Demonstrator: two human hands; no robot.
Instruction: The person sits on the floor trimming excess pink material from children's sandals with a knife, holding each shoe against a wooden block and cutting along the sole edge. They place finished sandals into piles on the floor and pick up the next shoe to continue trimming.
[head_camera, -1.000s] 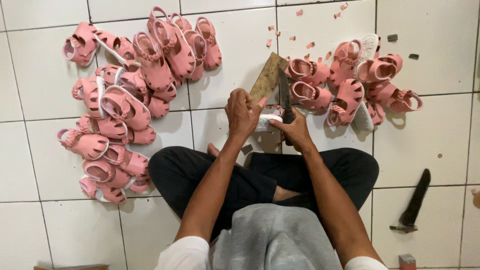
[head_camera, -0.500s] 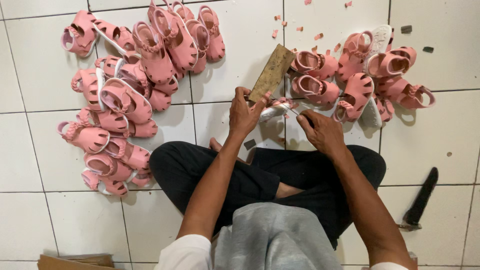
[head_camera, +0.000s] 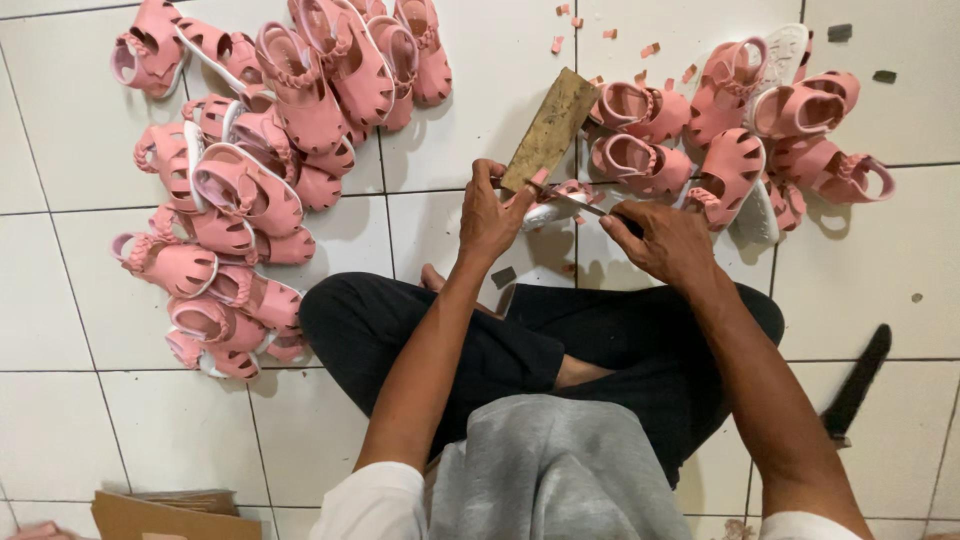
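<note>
On the left of the tiled floor (head_camera: 60, 330) lies a big heap of pink sandals (head_camera: 250, 170), tumbled over one another, soles and straps pointing every way.

At the middle, the left hand (head_camera: 492, 212) is closed around a small pink-and-white sandal (head_camera: 556, 202), thumb and fingers wrapped over its heel end, pressing it against the foot of a worn wooden block (head_camera: 551, 128) that lies slanted on the tiles. The sandal sits just in front of the person's crossed legs, between the two hands. It looks light and rubbery: soft enough to flex under a squeeze, so it is best pinned by the sole or heel, where the material is thickest, and not by the thin straps, which would bend away. The moulded surface could be a little slick.

The right hand (head_camera: 668, 240) is closed on the handle of a thin blade (head_camera: 585, 205) whose tip reaches the sandal; the handle itself is hidden in the fist, so I take it for a knife without being sure.

Pink offcuts (head_camera: 650, 50) are scattered on the tiles beyond the block. To the right sits a second, smaller pile of sandals (head_camera: 740, 130), and far right a dark tool (head_camera: 858, 385) lies alone on the floor.
</note>
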